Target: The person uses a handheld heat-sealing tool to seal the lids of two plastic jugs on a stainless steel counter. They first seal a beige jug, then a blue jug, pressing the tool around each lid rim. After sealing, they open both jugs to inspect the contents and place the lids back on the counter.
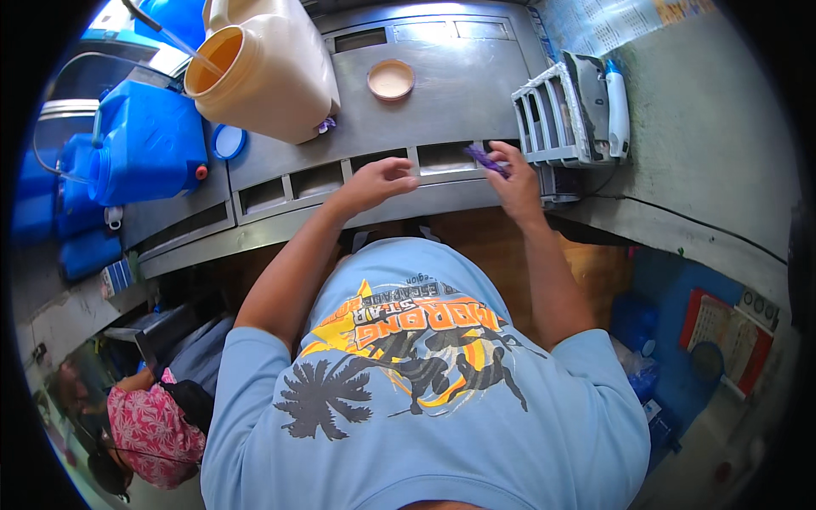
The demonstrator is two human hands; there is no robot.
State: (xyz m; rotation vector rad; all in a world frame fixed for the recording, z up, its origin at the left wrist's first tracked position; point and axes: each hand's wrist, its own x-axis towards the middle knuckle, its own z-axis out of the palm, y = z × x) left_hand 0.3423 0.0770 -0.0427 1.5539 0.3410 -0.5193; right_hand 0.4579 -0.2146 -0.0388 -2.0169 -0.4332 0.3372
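Note:
My right hand [516, 181] is closed on a small purple strip [486, 159] at the front edge of the steel counter [442, 102], beside a slotted opening. My left hand [380, 180] rests with curled fingers on the counter's front ledge, holding nothing that I can see. A large cream jug [272, 72] with an open orange-rimmed mouth lies tilted on the counter to the far left, a thin tube entering it. A round cream lid [391, 80] lies flat beyond my hands.
Blue water containers [144, 144] and a blue cap [228, 142] stand at the left. A white slatted device [565, 110] with a white handle sits at the right. Another person in a pink flowered top [149, 429] is at lower left.

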